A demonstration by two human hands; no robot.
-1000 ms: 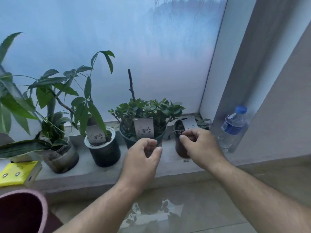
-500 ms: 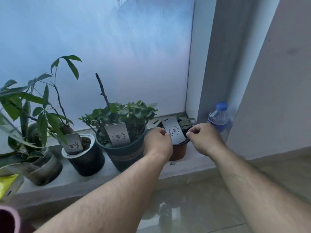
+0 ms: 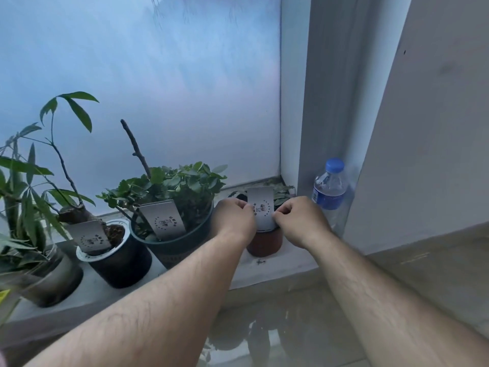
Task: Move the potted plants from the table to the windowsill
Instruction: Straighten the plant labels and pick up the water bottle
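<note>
Pinching a grey tag (image 3: 263,207) from both sides, the left hand (image 3: 234,221) and right hand (image 3: 299,221) are working over the small brown pot (image 3: 264,241), each grip pressed onto one edge of the tag. Below the grip, that pot is standing on the windowsill (image 3: 277,268), its plant mostly hidden behind the tag. Left of the grip, three more pots are sitting in a row on the same sill: a dark green pot (image 3: 174,247), a black pot (image 3: 119,263) and a clear pot (image 3: 50,279). Right of the grip stands a water bottle (image 3: 329,192). No counter is showing, so the moving looks nearly or fully done; whether any pots remain cannot be told.
</note>
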